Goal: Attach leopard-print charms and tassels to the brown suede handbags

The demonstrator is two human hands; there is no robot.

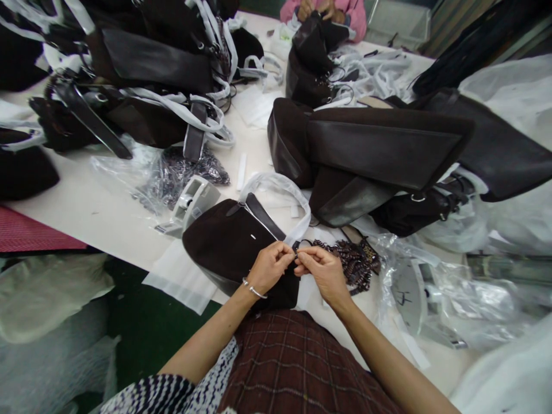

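Observation:
A dark brown handbag (219, 236) lies at the table's front edge against my apron, its handle (280, 184) wrapped in white film and arched away from me. Over the bag's right end, my left hand (271, 265) is closed in a pinch, a bracelet at its wrist. Facing it, my right hand (323, 271) pinches too, the fingertips of both nearly touching. Between them is a thin dark cord (305, 242) with a small loop; its finer detail is too small to tell. Just right of the bag lies a heap of dark coiled cords (356, 261).
More dark bags (383, 144) are piled at the right and others (155, 63) at the back left. Grey tape dispensers (196, 201) stand on both sides, near clear plastic bags (483, 293). Across the table a person in pink sleeves (357, 20) handles another bag.

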